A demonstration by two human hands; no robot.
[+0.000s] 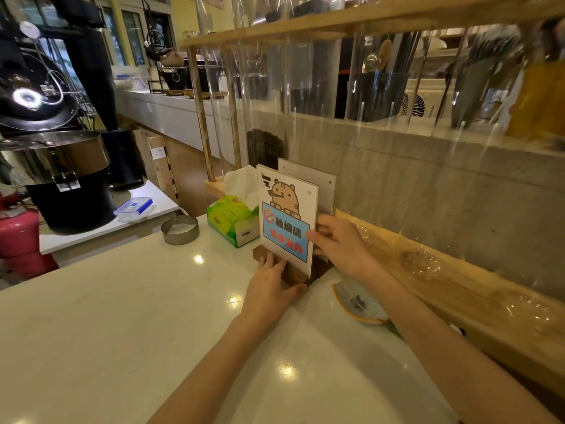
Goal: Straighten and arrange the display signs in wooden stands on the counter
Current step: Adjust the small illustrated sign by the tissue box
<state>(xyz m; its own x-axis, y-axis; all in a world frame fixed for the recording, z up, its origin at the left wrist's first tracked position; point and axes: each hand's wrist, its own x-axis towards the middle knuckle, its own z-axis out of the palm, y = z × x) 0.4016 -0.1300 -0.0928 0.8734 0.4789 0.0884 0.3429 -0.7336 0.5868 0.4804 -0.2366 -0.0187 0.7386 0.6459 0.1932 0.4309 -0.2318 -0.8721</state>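
A white sign with a cartoon tiger and a blue panel (287,209) stands upright in a dark wooden stand (295,275) on the white counter (122,301). My left hand (269,286) grips the stand's front, thumb at its right corner. My right hand (339,243) pinches the tiger sign's right edge. Close behind stands a second sign (325,185), grey and blank on the side I see, its base hidden.
A green tissue box (232,218) and a round metal tin (180,229) sit left of the signs. An orange-rimmed dish (360,304) lies under my right forearm. A wooden ledge and concrete wall (428,194) run behind; a coffee roaster (55,166) stands far left.
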